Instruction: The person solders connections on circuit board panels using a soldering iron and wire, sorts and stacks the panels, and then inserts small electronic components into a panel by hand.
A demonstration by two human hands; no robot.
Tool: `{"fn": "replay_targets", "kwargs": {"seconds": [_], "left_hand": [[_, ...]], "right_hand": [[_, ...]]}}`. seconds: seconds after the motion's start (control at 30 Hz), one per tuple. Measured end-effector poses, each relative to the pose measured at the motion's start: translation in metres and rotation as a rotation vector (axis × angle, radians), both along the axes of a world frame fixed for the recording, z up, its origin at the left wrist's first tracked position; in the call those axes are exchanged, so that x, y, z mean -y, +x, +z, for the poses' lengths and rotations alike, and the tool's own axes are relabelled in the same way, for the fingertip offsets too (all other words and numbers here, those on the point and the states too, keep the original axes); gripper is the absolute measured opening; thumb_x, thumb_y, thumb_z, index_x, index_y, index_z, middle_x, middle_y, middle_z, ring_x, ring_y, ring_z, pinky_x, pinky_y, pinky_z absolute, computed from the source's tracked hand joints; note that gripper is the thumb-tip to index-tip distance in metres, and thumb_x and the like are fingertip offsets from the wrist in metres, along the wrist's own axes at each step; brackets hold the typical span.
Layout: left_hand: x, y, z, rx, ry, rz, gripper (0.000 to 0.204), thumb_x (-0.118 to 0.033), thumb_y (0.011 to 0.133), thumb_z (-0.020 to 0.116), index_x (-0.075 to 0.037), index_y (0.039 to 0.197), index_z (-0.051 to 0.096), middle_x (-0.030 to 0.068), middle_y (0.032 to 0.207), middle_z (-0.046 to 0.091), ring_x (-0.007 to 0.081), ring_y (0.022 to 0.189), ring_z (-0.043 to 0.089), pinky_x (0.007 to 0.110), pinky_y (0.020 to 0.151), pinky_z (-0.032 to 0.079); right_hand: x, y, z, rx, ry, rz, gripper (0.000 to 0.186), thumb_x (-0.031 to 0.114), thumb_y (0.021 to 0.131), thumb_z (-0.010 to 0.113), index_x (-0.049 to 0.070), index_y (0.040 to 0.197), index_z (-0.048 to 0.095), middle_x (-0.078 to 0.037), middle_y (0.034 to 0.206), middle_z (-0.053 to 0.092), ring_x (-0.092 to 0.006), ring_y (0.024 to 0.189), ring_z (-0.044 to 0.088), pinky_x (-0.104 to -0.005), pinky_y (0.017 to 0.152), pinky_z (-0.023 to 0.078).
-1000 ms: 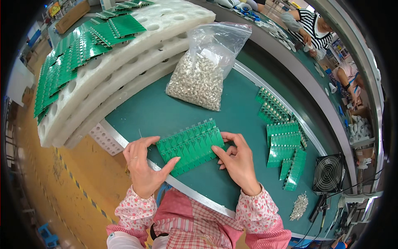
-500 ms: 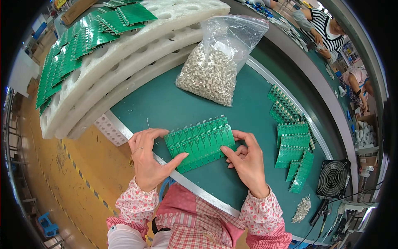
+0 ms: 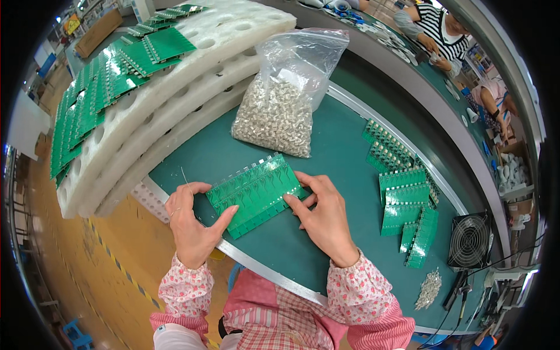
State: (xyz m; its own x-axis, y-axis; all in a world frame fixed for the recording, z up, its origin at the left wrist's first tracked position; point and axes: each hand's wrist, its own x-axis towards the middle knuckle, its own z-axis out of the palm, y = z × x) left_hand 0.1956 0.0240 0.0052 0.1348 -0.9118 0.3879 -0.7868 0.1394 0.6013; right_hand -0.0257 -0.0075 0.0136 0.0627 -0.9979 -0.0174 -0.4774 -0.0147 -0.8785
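Observation:
A green circuit board panel (image 3: 256,191) lies flat on the green mat (image 3: 338,157), with small metal parts along its far edge. My left hand (image 3: 192,224) grips its left end, thumb along the near edge. My right hand (image 3: 324,213) holds the right end, fingers pressed on the board's corner. A clear plastic bag (image 3: 283,102) of small silver parts sits just beyond the board.
White foam trays (image 3: 175,99) stacked at the left carry several green boards (image 3: 105,81). More green boards (image 3: 405,198) are spread at the right. A small black fan (image 3: 469,240) and a pile of silver parts (image 3: 430,287) sit at the far right. Other people work across the bench (image 3: 443,29).
The board and both hands have stayed almost in place; the right fingers shifted slightly along the board's right end. The view has tilted a little.

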Motion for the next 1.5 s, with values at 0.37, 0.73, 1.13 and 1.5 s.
{"fn": "replay_targets", "kwargs": {"seconds": [0.37,0.73,1.13,1.5], "left_hand": [[-0.005,-0.003,-0.003,-0.008,0.007,0.046,0.043,-0.016,0.068,0.082,-0.003,0.1,0.056,0.0094,0.1,0.058,0.0286,0.098,0.052,0.037,0.088,0.04],[-0.049,-0.09,-0.001,-0.239,-0.179,-0.379,0.018,0.0,0.072,0.074,-0.003,0.082,0.058,0.0126,0.091,0.06,0.029,0.085,0.055,0.039,0.075,0.045],[-0.062,-0.141,-0.008,-0.25,-0.033,-0.587,0.015,0.001,0.075,0.072,-0.002,0.072,0.057,0.0101,0.084,0.061,0.0254,0.077,0.053,0.035,0.068,0.042],[-0.061,-0.135,-0.003,-0.259,-0.102,-0.555,0.01,-0.001,0.076,0.07,-0.003,0.072,0.061,0.0074,0.078,0.063,0.0253,0.073,0.055,0.036,0.07,0.043]], "right_hand": [[-0.021,-0.025,0.02,-0.226,-0.173,0.002,0.043,0.019,0.084,0.071,0.004,0.122,0.057,-0.011,0.109,0.057,-0.0211,0.067,0.064,-0.0341,0.064,0.052],[-0.047,-0.234,0.028,-0.927,-0.404,-0.525,0.045,0.027,0.083,0.071,0.001,0.117,0.06,-0.014,0.109,0.06,-0.0336,0.1,0.059,-0.0414,0.082,0.049],[-0.117,-0.249,0.033,-0.748,0.102,-0.581,0.081,0.046,0.074,0.077,-0.004,0.131,0.048,-0.015,0.111,0.062,-0.0311,0.106,0.057,-0.041,0.086,0.049],[-0.094,-0.238,0.062,-0.586,-0.063,-0.488,0.037,0.011,0.079,0.071,0.005,0.115,0.061,-0.007,0.083,0.061,-0.0166,0.071,0.059,-0.0301,0.067,0.05]]}}
